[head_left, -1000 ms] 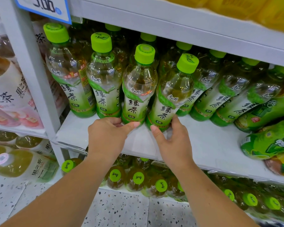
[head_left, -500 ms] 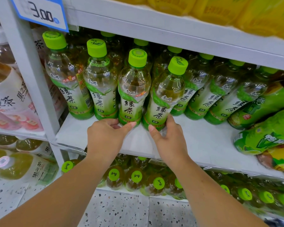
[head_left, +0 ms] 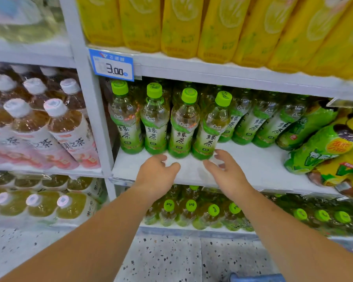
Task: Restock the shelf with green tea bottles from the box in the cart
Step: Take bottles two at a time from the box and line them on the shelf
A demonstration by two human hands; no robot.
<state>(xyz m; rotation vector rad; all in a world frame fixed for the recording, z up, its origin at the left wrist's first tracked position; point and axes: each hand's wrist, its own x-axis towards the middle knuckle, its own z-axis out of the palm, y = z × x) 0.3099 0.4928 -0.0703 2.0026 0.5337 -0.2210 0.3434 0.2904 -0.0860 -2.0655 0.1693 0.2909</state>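
1. A white shelf (head_left: 253,169) spans the view from 9 to 3 o'clock.
2. 4 green tea bottles (head_left: 183,127) stand upright in a front row at its 9 o'clock end, with more behind them toward 1 o'clock.
3. Larger green-and-yellow bottles (head_left: 318,151) sit at its 3 o'clock end.

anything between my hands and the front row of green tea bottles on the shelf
Nothing visible does. The left hand and right hand hover empty, close to the bases of the clear plastic green tea bottles with green caps. Only the bare white shelf board lies under and around them.
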